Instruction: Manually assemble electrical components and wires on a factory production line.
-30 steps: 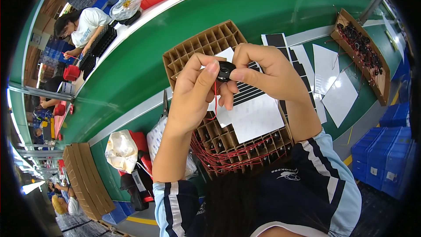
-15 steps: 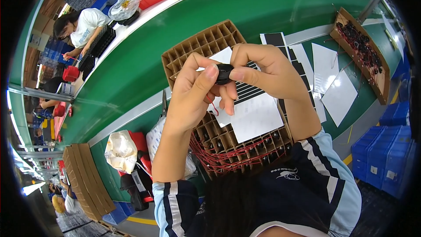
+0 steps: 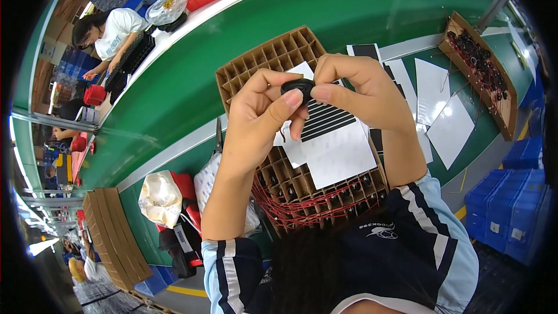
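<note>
A small round black part is held up between both hands, over a cardboard grid tray. My left hand pinches it with the thumb across its near face. My right hand grips its right edge between thumb and finger. A short red wire hangs below the left fingers. Beneath the hands lie a sheet with black strips and a white sheet, on top of the divided cardboard tray. Near my body, several black parts with red wires sit in the tray's cells.
To the right lie loose white sheets and a cardboard box of black parts with wires. On the left are a red bin with a white bag and stacked cardboard. A co-worker sits across the green bench.
The black part has turned, showing more of its round face, and has risen slightly. My right fingers have shifted along its edge, and the lower fingers have drawn in.
</note>
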